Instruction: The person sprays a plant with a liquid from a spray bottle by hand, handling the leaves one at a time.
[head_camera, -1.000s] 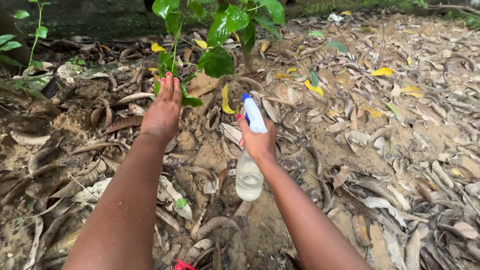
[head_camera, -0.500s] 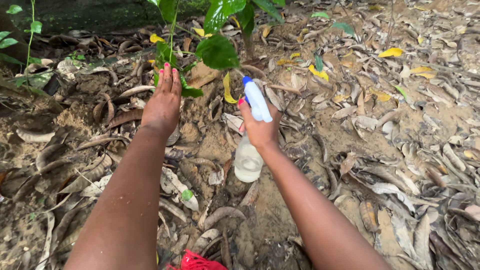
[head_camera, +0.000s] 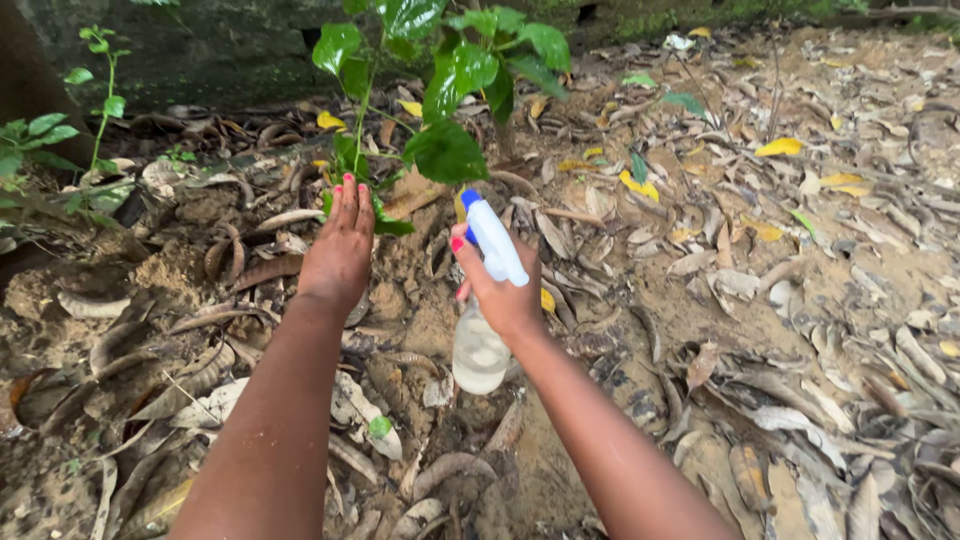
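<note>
While gripped, spray bottle (head_camera: 483, 320) in right hand (head_camera: 505, 290)

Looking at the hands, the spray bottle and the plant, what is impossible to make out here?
- Head view: the left hand covers the lower stem of the green leafy plant, so any contact is unclear.
- The right hand hides the trigger and neck of the clear plastic spray bottle with white and blue head; its grip is wrapped around them.
- No spray mist is discernible.
- Both arms are cut off by the bottom edge.
</note>
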